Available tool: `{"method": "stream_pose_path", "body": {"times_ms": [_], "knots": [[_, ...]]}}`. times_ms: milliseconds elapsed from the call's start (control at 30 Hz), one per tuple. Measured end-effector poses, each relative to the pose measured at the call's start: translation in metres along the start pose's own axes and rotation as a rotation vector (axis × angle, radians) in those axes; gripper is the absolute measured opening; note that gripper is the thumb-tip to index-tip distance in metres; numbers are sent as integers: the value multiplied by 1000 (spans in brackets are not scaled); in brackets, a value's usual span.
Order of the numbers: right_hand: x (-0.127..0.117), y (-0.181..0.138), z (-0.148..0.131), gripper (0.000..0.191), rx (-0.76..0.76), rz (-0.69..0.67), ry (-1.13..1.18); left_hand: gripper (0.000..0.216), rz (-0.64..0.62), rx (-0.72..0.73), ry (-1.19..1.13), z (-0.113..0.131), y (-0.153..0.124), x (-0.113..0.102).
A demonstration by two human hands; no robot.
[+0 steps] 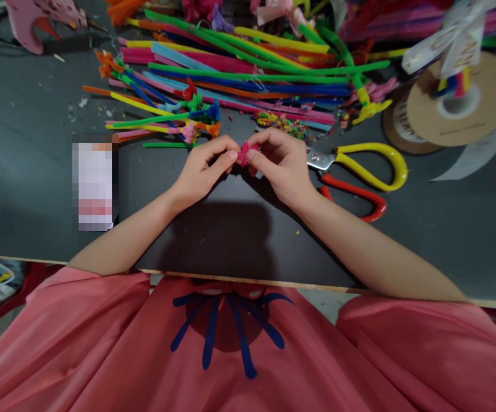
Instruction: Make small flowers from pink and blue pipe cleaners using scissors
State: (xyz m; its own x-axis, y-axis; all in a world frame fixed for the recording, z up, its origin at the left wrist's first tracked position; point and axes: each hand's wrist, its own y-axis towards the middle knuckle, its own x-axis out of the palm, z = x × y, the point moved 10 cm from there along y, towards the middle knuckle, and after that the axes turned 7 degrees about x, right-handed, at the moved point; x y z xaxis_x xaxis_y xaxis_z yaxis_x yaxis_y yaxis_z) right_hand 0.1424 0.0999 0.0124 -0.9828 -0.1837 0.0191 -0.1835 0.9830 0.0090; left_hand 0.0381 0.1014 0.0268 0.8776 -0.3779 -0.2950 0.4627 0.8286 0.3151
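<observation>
Both hands meet over the dark table (37,189) and pinch one small pink pipe-cleaner piece (243,154). My left hand (202,171) holds its left side with thumb and forefinger pressed together. My right hand (280,163) is curled round its right side, fingertips closed on it. Just beyond the hands lies a heap of coloured pipe cleaners (239,74), with several small twisted flowers on stems (194,117) at its near edge.
Scissors with a yellow and a red handle (359,174) lie right of my right hand. Cardboard spools (457,103) stand at the far right. A blurred-out rectangular object (94,183) lies to the left. Small colourful scraps (282,123) sit behind my right hand.
</observation>
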Motion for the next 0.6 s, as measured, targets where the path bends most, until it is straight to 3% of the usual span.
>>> {"method": "stream_pose_path", "body": {"times_ms": [367,600], "knots": [[0,0,-2,23,-8,-8,37,24,-38,-5,-47,-1,1,4],[0,-1,-2,23,-16,-12,44,25,34,-20,-47,-2,0,-2]]}}
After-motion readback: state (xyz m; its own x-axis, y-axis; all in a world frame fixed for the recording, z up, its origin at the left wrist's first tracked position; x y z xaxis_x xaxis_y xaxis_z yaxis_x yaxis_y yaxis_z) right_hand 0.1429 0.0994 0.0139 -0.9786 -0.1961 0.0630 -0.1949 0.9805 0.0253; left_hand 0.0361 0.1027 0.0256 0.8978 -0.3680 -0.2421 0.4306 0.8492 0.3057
